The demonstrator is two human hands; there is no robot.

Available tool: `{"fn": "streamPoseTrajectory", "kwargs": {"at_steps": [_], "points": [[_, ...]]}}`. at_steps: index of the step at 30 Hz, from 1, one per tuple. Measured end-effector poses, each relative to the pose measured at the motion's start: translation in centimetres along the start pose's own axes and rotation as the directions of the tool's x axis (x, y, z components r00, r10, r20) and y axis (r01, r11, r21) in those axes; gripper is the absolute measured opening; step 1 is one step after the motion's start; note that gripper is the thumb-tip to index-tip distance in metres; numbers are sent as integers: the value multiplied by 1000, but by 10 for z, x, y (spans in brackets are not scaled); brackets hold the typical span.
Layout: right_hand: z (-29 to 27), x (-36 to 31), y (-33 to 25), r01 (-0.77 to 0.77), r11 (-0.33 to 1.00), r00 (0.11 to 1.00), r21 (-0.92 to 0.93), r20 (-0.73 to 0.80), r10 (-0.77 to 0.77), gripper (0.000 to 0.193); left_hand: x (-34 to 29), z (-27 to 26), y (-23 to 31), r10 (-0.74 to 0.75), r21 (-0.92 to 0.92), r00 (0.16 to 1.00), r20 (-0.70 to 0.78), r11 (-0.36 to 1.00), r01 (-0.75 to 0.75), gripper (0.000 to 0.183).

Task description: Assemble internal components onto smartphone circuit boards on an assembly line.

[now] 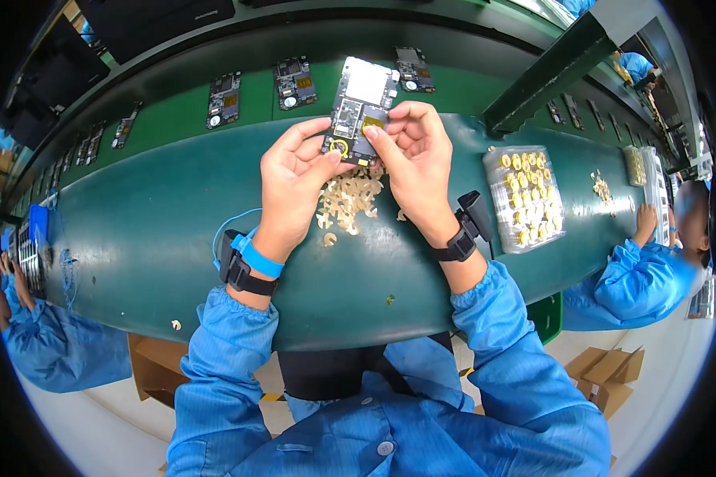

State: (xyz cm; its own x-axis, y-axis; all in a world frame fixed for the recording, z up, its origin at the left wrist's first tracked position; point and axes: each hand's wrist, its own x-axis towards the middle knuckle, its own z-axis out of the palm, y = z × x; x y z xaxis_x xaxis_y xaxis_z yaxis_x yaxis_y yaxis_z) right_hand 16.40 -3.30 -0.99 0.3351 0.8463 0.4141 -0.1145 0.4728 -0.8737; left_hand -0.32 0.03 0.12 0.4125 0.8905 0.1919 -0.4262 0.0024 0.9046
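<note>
Between both hands I hold up a black circuit board (344, 119) with a silver metal shield across its upper part. A round part with a yellow ring sits at its lower left corner, and an amber patch lies right of its middle. My left hand (296, 175) is closed on the board's lower left edge, thumb near the yellow ring. My right hand (418, 163) grips the right edge, its thumb pressed on the face by the amber patch. Under the hands lies a pile of small cream-coloured scraps (346, 203) on the green tabletop (350, 286).
A clear plastic tray (525, 199) of round yellow-rimmed parts stands to the right. More circuit boards (295, 83) lie in a row along the green strip behind. A green post (541, 75) rises at back right. Co-workers in blue sit at left (64, 342) and right (632, 278).
</note>
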Motion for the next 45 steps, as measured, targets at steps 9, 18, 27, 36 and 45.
{"fn": "streamPoseTrajectory", "kwargs": {"at_steps": [9,18,27,36,45], "points": [[1,23,12,-90,994,996,-55,-6,90,34,1,-5,-4,-38,60,997,-65,997,42,47],[-24,147,60,130,599,991,-790,94,-91,33,10,-22,-20,65,225,965,-253,974,-7,39],[14,110,56,247,-84,949,-965,258,-179,16,8,-24,-14,59,272,958,-280,962,20,33],[54,104,70,205,213,978,-955,208,-9,54,7,-25,-11,34,319,953,-301,945,67,33],[36,102,53,-231,886,967,-402,10,256,44,3,-17,-6,-106,181,957,-272,971,159,31]]}}
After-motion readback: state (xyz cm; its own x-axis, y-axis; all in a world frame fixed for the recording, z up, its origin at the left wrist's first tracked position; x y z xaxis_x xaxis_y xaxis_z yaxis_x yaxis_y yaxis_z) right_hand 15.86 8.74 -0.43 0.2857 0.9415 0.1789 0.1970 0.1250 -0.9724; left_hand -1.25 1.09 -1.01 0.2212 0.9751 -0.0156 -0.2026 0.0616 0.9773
